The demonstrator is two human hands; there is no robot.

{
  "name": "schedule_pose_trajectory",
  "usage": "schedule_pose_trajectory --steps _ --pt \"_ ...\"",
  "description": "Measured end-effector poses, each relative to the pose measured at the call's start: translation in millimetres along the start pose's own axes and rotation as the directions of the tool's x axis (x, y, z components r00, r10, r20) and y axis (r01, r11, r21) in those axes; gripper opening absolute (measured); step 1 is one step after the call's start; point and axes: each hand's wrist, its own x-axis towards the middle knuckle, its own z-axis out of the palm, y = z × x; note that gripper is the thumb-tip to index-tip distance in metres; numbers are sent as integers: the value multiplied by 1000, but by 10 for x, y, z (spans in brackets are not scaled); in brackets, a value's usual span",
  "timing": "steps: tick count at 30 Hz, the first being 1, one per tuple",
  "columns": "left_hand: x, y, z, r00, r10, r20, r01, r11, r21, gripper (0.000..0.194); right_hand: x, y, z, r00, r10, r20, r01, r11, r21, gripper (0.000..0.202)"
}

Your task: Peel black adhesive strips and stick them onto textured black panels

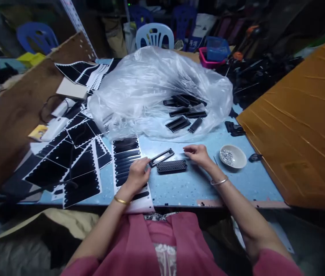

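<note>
My left hand [138, 173] pinches one end of a narrow black rectangular plastic piece [161, 157] with a pale, shiny middle, holding it tilted over the table. Just below that piece, a black textured plastic bar [171, 166] lies on the blue tabletop. To its right hovers my right hand [197, 154], its thumb and fingers drawn together; anything between the fingertips is too small to make out. A white bowl [240, 158] of small silvery parts [227, 156] stands right of that hand. Under my left wrist lies a sheet of black strips [126, 161].
A large clear plastic bag [151, 88] with several black pieces [179, 122] at its mouth fills the back. Black-and-white sheets [84, 168] pile up at left beside a brown board [21, 111]. An orange-brown taped box [300, 134] borders the right. Black buckles [235, 129] lie near it.
</note>
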Motion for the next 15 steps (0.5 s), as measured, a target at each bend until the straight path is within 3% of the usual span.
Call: schedule_pose_trajectory --steps 4,7,11,15 --pt "149 -30 62 982 14 189 -13 1000 -5 28 197 -94 185 991 -24 132 18 999 46 40" --pt "293 -65 59 967 -69 247 86 995 -58 29 321 -131 304 981 -25 195 13 998 63 45" --pt "453 -174 14 919 -167 358 223 967 -122 28 371 -103 338 979 -25 203 9 997 77 40" --pt "558 -226 26 892 -168 419 256 953 -162 29 347 -45 324 985 -19 170 2 995 97 31"
